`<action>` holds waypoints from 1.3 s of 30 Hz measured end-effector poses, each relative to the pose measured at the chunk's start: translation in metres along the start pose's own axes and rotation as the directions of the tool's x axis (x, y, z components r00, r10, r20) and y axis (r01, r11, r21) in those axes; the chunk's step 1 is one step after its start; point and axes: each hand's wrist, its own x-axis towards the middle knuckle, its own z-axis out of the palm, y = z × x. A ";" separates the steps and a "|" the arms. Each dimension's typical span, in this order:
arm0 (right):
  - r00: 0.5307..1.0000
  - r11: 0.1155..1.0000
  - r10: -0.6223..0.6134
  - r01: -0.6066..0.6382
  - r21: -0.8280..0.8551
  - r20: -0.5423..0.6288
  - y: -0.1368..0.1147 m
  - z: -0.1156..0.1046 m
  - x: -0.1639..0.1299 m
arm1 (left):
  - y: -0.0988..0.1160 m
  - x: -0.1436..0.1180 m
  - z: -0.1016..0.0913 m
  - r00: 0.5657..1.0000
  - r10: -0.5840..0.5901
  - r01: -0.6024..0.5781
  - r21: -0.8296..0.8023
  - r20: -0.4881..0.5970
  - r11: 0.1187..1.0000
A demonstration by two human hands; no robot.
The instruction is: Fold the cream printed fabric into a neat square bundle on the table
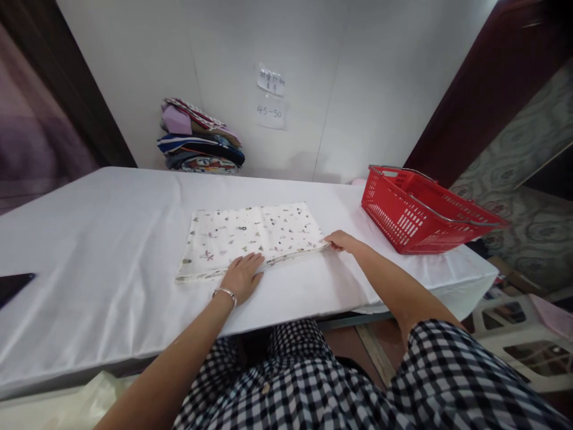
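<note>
Both hands bear on the folded printed cloth (253, 239), long axis left-right at frame centre: left hand (244, 276) flat, grip spread, on its lower edge; right hand (341, 240) pinching its lower-right corner.

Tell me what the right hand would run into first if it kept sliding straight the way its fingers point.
The right hand points left along the near edge of the printed cloth, so it would probably meet the left hand first, though that hand may sit slightly nearer.

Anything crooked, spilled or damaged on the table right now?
Nothing stands out. The printed cloth lies flat and folded under the left hand and right hand; the red basket sits upright at the table's right end.
</note>
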 end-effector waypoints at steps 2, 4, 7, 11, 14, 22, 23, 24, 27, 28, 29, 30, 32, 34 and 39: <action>1.000 0.999 0.002 -0.002 -0.040 0.008 -0.003 -0.001 0.001 | -0.001 0.000 0.001 1.000 0.002 -0.002 -0.003 -0.002 1.000; 1.000 0.998 -0.012 0.012 -0.067 0.006 -0.005 -0.002 0.003 | -0.001 0.000 0.001 1.000 0.006 -0.006 -0.002 -0.009 1.000; 0.999 0.996 -0.049 0.048 -0.077 -0.011 -0.007 -0.002 0.010 | -0.001 0.000 0.001 1.000 0.007 -0.007 0.005 -0.013 1.000; 0.996 0.995 -0.072 0.069 -0.069 -0.046 -0.009 0.000 0.020 | -0.001 0.000 0.001 1.000 0.006 -0.006 0.008 -0.015 1.000; 0.995 0.994 -0.083 0.078 -0.074 -0.063 -0.011 0.002 0.024 | -0.001 0.000 0.001 1.000 0.007 -0.007 0.013 -0.013 1.000; 0.976 0.965 -0.197 0.177 -0.191 -0.090 -0.006 0.002 0.019 | -0.002 -0.001 0.002 1.000 0.008 -0.008 0.011 -0.020 1.000; 0.968 0.956 -0.234 0.212 -0.202 -0.092 -0.005 0.002 0.017 | -0.001 -0.001 0.001 1.000 0.003 -0.003 0.007 -0.012 1.000; 0.958 0.946 -0.273 0.251 -0.206 -0.090 -0.003 0.001 0.015 | -0.001 -0.001 0.001 1.000 -0.004 0.004 0.004 0.000 1.000; 0.930 0.915 -0.366 0.350 -0.198 -0.046 0.003 0.000 0.007 | 0.000 -0.001 -0.002 0.999 -0.029 0.030 -0.002 0.039 1.000; 0.920 0.904 -0.391 0.381 -0.194 -0.017 0.006 -0.001 0.004 | 0.001 0.000 -0.002 0.998 -0.040 0.040 -0.005 0.047 0.999; 0.905 0.886 -0.425 0.418 -0.200 0.012 0.009 -0.002 0.002 | 0.002 0.001 -0.003 0.997 -0.051 0.051 -0.007 0.053 0.999; 0.884 0.860 -0.466 0.461 -0.219 0.034 0.012 -0.003 0.000 | 0.003 0.002 -0.004 0.996 -0.065 0.066 -0.009 0.056 0.998; 0.830 0.783 -0.556 0.544 -0.302 0.054 0.017 -0.004 -0.001 | 0.007 0.006 -0.007 0.993 -0.106 0.106 -0.005 0.061 0.994; 0.775 0.696 -0.630 0.595 -0.401 0.057 0.021 -0.003 0.000 | 0.012 0.013 -0.011 0.988 -0.145 0.146 -0.001 0.058 0.989; 0.707 0.619 -0.707 0.636 -0.460 0.026 0.025 -0.001 0.005 | 0.031 0.037 -0.020 0.991 -0.117 0.119 -0.015 0.072 0.993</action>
